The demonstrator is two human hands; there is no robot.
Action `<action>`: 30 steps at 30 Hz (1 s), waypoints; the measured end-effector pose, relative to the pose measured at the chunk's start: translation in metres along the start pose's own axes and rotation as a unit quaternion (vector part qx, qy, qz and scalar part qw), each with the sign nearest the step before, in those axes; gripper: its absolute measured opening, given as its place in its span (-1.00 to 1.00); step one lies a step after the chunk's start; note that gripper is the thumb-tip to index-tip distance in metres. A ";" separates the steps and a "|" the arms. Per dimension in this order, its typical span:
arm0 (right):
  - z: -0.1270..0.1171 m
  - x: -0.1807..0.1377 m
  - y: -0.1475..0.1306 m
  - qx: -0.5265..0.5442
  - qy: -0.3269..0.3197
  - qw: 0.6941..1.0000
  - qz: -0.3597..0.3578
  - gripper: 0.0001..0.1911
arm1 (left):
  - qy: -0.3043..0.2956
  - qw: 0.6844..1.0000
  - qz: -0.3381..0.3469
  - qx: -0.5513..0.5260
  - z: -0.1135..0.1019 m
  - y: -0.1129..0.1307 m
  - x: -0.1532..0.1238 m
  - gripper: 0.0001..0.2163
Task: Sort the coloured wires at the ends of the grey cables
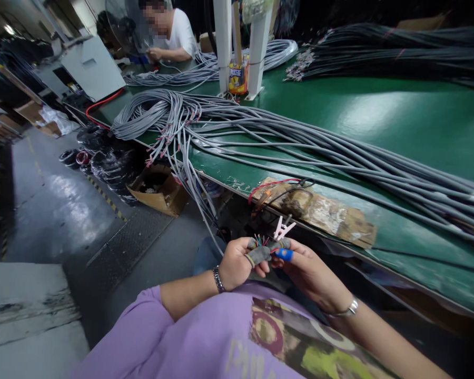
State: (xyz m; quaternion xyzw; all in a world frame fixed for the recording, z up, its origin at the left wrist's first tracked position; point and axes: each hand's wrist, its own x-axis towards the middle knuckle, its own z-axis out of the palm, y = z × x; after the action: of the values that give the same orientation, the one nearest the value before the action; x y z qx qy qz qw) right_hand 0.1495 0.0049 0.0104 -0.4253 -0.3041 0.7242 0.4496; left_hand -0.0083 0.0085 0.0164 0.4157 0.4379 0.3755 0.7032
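My left hand (pixel 237 266), in grey finger cots, is closed around the end of a grey cable (pixel 216 239), and thin coloured wires (pixel 260 240) fan out between its fingers. Close beside it, my right hand (pixel 306 266) pinches a red wire at that end; one fingertip wears a blue cot (pixel 284 255) and another a grey one. Just beyond the right fingertips, at the bench edge, is a pink clothes peg (pixel 283 229); what it is clipped to cannot be made out. Fingers partly hide the cable end.
Long grey cables (pixel 300 137) run across the green bench (pixel 363 110), ending in a coil. A taped cardboard piece (pixel 332 213) lies at the edge. Below stands a cardboard box (pixel 160 192). Dark cable bundles (pixel 379 52) lie at the back; another person (pixel 179 34) sits opposite.
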 end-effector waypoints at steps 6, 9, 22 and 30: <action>-0.003 -0.001 0.000 -0.015 -0.017 1.000 0.009 -0.80 | -0.043 0.991 -0.111 -0.062 -0.002 -0.002 0.006 -0.54; -0.003 -0.001 0.001 -0.024 -0.005 1.000 0.014 -0.79 | -0.086 0.986 -0.124 -0.066 -0.003 -0.003 0.006 -0.56; -0.003 0.004 0.001 0.040 0.060 0.997 0.015 -0.61 | 0.013 0.999 0.019 -0.033 -0.003 -0.003 -0.001 -0.59; -0.005 0.019 -0.012 0.023 0.017 1.000 -0.012 -0.52 | 0.021 1.000 0.022 0.007 0.006 0.009 -0.001 -0.55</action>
State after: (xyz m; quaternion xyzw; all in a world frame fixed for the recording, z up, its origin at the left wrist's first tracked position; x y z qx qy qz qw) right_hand 0.1539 0.0276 0.0111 -0.4235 -0.2845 0.7181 0.4733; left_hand -0.0044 0.0092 0.0267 0.4222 0.4465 0.3963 0.6822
